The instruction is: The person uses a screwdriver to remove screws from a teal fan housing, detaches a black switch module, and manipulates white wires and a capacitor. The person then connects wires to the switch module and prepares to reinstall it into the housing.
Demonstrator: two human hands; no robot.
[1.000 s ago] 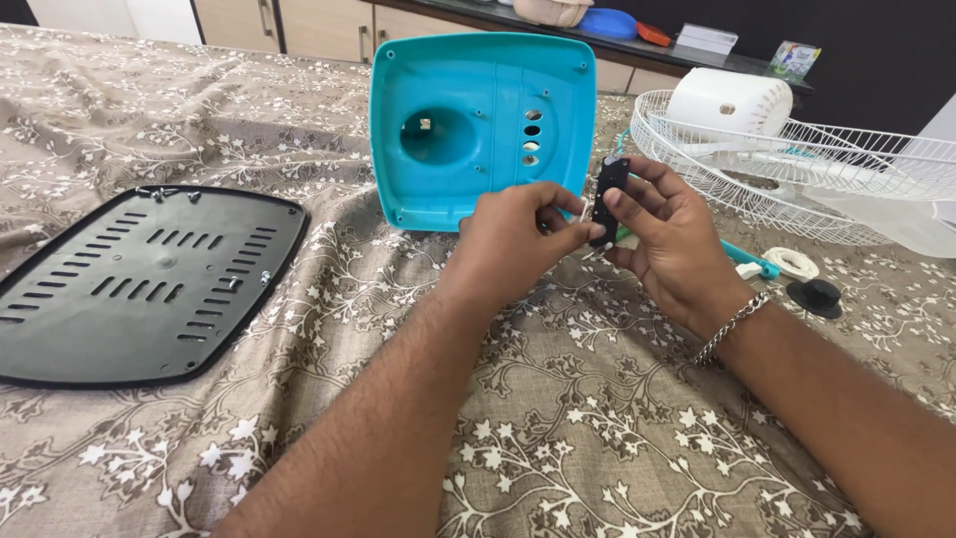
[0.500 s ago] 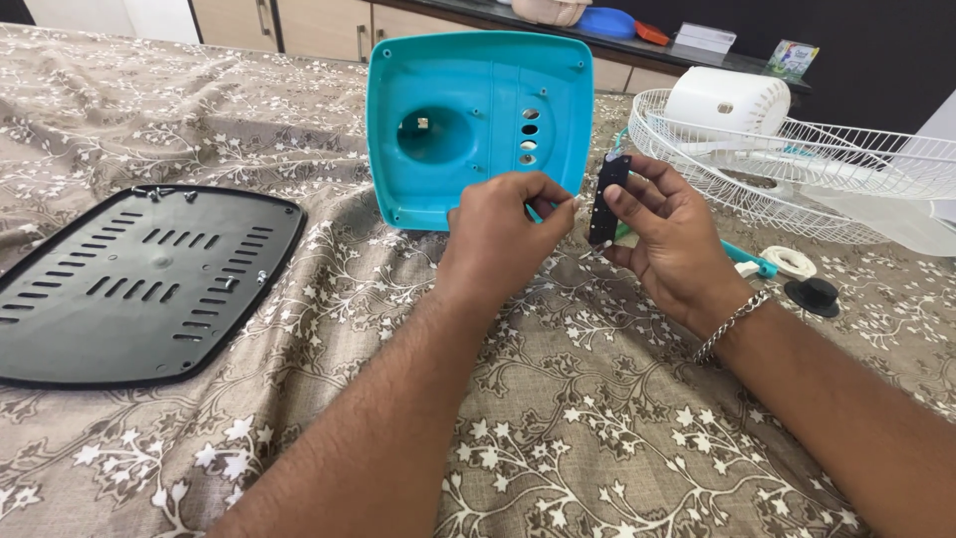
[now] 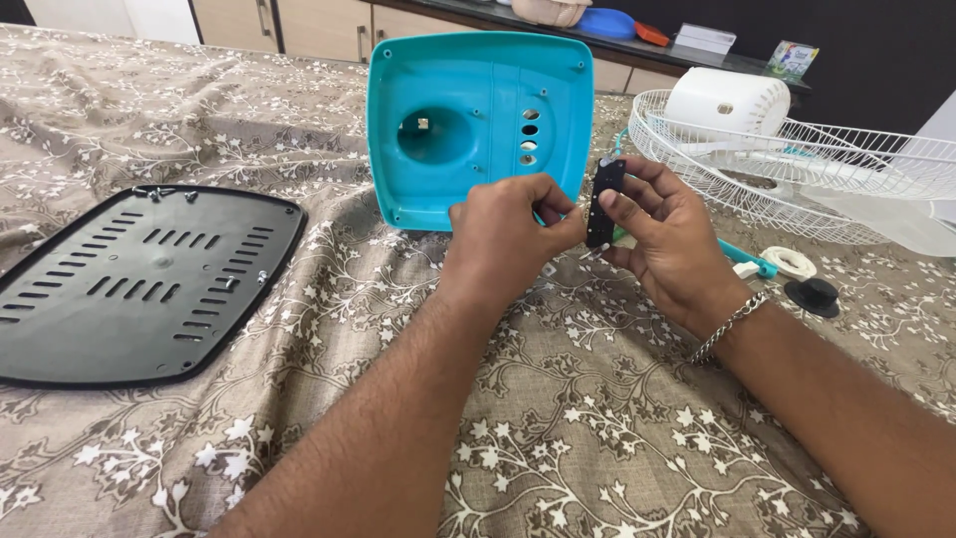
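Black switch strip (image 3: 603, 202) pinched between both hands

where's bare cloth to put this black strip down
Bare cloth lies between the black vented panel and your left hand, and across the near cloth between your forearms. It is crowded right of your right hand: wire guard, white ring, black cap.

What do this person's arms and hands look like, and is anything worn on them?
Both forearms are bare, with no sleeves in view and no gloves. The left hand has nothing on it, no ring or watch showing. The right hand has a silver chain bracelet around its wrist. Both arms show dark hair.
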